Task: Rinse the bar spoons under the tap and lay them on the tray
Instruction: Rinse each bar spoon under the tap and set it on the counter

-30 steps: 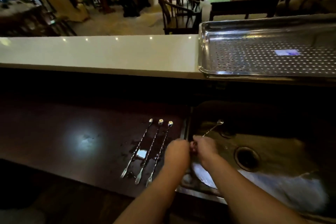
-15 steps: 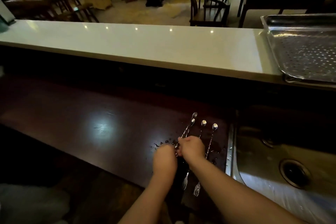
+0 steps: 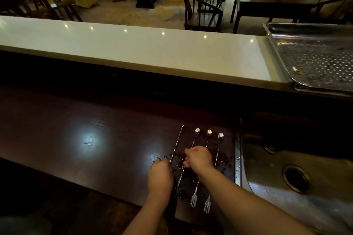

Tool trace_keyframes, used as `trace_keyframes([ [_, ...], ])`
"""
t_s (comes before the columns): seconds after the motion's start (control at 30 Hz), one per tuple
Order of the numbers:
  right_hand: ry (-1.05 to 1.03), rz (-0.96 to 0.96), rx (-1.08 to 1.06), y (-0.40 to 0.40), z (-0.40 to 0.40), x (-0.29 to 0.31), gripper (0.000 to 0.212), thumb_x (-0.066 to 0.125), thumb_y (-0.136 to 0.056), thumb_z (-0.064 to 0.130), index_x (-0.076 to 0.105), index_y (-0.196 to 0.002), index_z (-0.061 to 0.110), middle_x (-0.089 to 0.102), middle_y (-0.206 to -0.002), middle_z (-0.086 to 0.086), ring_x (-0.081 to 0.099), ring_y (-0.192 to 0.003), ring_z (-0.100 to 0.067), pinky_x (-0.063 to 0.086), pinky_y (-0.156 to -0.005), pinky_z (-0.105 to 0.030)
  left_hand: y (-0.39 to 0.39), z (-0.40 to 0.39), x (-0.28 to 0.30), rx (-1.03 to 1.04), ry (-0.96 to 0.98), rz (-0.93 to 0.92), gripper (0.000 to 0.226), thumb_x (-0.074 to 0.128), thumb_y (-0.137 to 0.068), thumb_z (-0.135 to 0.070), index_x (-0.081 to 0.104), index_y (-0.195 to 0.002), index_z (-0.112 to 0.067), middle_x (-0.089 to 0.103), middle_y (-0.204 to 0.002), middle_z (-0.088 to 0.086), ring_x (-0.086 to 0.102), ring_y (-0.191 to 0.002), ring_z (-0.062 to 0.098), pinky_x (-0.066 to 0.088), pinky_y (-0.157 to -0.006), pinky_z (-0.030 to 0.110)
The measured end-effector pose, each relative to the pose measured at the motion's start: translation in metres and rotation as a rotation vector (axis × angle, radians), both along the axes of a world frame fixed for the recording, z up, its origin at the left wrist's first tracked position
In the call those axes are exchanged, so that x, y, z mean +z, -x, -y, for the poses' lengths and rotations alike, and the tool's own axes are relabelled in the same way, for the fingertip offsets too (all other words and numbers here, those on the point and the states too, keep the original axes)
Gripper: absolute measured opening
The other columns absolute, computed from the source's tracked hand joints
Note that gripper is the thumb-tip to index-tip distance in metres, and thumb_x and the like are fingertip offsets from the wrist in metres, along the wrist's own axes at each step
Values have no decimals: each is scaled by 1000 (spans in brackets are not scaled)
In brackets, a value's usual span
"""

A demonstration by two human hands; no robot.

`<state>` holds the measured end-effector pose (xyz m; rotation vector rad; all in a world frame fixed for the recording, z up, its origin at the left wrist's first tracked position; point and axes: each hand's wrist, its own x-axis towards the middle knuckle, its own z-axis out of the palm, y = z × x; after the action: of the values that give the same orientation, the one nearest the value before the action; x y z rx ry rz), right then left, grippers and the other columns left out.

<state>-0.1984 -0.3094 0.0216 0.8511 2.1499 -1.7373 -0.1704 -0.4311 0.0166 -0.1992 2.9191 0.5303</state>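
Low in the frame, right of centre, four bar spoons lie on a dark wooden counter (image 3: 95,139) that is wet with drops around them. Three of them (image 3: 208,133) sit side by side with their bowls toward the top of the frame and their small fork ends toward the bottom. The fourth spoon (image 3: 176,145) lies just left of those three, slanting up to the right. The left hand (image 3: 160,175) has its fingers curled round the lower part of this fourth spoon. The right hand (image 3: 199,158) hovers over the shafts of the three spoons with its fingers bent loosely; whether it touches or holds one of them cannot be told.

At the lower right is a steel sink (image 3: 267,158) with a round drain (image 3: 295,177); no spoon shows in it. At the upper right edge a perforated steel tray (image 3: 275,44) rests on a pale raised ledge (image 3: 133,49), well apart from the spoons, with nothing visible lying in it. Chairs (image 3: 202,7) and tables fill the room across the top of the frame.
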Motion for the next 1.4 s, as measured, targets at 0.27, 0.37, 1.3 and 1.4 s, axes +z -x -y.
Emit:
trace_keyframes([
  [0.27,-48,5,24,1,-2,-4,18,56,-91,16,58,-74,11,62,-67,-7,61,-49,-15,53,-59,-34,-2,4,-5,8,-48,-54,20,46,-92,-14,64,-96,-7,60,-98,10,61,-86,27,42,-69,31],
  [0.37,-51,5,27,1,-5,-4,19,54,-90,16,58,-73,10,63,-69,-11,62,-57,-22,57,-70,-46,-2,5,-6,-5,-45,-60,20,45,-92,-13,64,-96,-7,61,-97,10,61,-86,28,44,-70,32],
  [1.3,-1309,-213,85,-94,-223,42,38,44,-92,38,66,-115,16,65,-118,-4,57,-105,-29,46,-84,-38,6,-201,41,-548,-163,-568,34,57,-89,-28,63,-118,-11,61,-119,12,55,-112,31,48,-87,44],
  [1.4,-1341,-218,5,-119,-258,45,34,52,-88,33,70,-109,14,69,-111,-5,61,-99,-30,48,-77,-38,-11,-240,43,-590,-186,-569,35,59,-88,-27,62,-119,-10,61,-119,14,55,-112,32,48,-85,45],
])
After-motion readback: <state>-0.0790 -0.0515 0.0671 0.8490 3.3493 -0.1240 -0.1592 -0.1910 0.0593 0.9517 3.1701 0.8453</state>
